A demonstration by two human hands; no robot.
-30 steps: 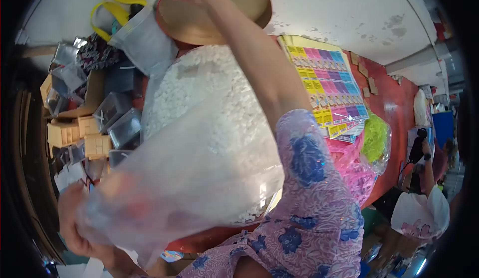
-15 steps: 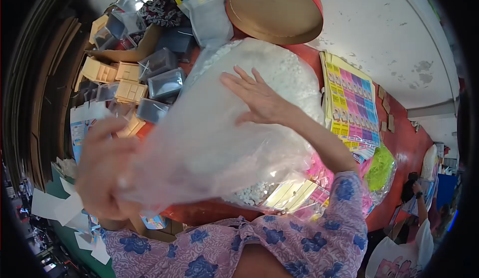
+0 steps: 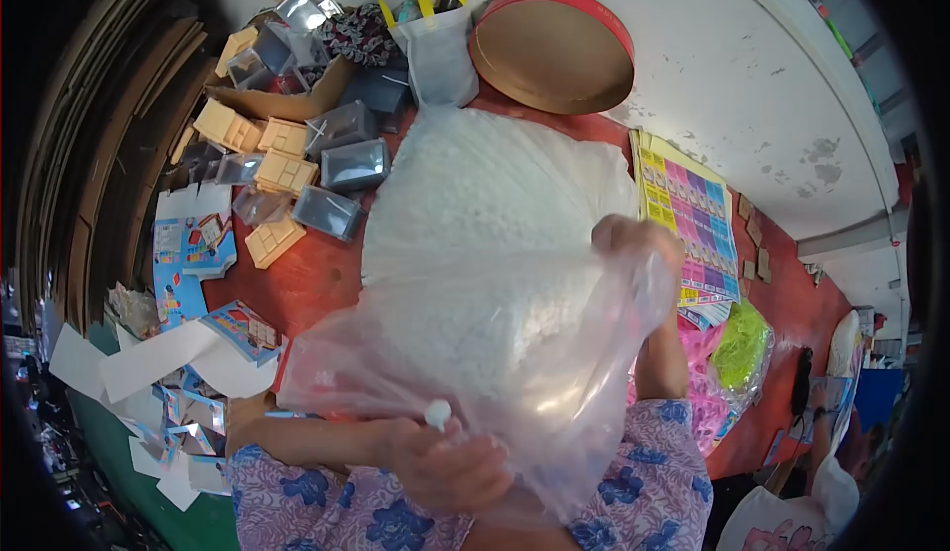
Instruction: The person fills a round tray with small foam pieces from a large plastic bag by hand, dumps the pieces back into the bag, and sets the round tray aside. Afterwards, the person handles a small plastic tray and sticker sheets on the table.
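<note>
While the left hand point(image 3: 450, 467) stays low by the floral sleeve, fingers curled shut on the bottom edge of the clear plastic bag point(image 3: 495, 284), the right hand point(image 3: 633, 244) has slid off the bag's face to its far rim and pinches the film there. White pellets fill the bag, which rests on the red table point(image 3: 307, 274). Beyond lie colourful sticker sheets point(image 3: 693, 215), print too small to read, small boxes point(image 3: 297, 165) and a round lid point(image 3: 549, 51).
</note>
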